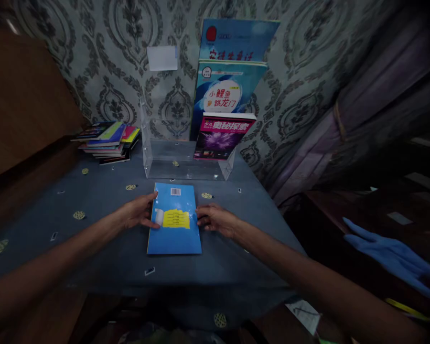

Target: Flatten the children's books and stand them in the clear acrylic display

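A blue book (175,241) with a yellow text patch and a barcode lies on the cloth-covered table before me, barcode end away from me. At its left edge, my left hand (139,211) grips it, with the thumb over the cover. My right hand (217,220) holds the opposite edge with bent fingers, their tips partly hidden at the side of the book. Just beyond is a clear acrylic rack (182,169). On its right side stand a magenta-and-purple book (218,138), a teal book (249,79) and a taller blue book (243,40), one behind another.
A stack of assorted books (107,141) sits at the table's back left. The patterned wall (125,43) rises behind, with a white card (162,58) near the rack. To the right are a tied curtain (318,138) and a blue glove (390,255) on a dark surface.
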The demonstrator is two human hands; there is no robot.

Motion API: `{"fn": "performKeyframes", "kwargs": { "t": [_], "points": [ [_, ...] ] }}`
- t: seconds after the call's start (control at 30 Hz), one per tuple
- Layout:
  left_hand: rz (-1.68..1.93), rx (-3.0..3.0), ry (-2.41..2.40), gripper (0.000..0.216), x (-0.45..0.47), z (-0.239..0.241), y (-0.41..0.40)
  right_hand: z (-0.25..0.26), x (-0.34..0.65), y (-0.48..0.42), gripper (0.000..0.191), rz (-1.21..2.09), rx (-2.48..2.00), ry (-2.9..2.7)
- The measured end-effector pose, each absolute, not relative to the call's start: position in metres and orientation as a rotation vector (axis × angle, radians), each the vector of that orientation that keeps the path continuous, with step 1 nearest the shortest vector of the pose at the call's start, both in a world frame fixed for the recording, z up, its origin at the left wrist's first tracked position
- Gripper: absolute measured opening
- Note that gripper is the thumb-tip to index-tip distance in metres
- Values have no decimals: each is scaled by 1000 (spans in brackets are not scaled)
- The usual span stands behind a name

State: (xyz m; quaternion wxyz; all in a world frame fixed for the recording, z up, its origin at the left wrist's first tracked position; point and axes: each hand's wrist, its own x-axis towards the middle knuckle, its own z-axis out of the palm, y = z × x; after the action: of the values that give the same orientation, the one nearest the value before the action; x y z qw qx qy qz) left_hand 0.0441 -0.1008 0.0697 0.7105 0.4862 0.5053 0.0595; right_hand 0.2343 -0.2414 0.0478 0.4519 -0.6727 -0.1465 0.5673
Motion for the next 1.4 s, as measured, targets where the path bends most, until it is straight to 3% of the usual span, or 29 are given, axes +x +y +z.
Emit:
{"fn": "performKeyframes", "kwargs": {
  "t": [0.2,0.3,0.4,0.5,0.7,0.93,1.4],
  "points": [
    [435,1154,916,47,45,105,-87,71,246,-231,12,1252,-1553,-611],
    [680,1184,754,56,45,117,-82,82,248,-230,17,825,-1411,-1053],
    [722,1271,713,68,38,100,-87,69,243,-239,20,311,-1392,-1430],
    [600,1400,791,70,25,56,-97,33,238,-255,26,98,-1446,-1786],
    [511,1981,701,55,8,13,-111,-19,239,-268,41,113,-1576,-1943],
    [483,2626,756,46,6,4,-103,-12,236,-242,30,173,-1542,-1877],
    [538,2739,846,57,19,-22,-64,-43,248,-187,32,211,-1513,-1594]
  ]
}}
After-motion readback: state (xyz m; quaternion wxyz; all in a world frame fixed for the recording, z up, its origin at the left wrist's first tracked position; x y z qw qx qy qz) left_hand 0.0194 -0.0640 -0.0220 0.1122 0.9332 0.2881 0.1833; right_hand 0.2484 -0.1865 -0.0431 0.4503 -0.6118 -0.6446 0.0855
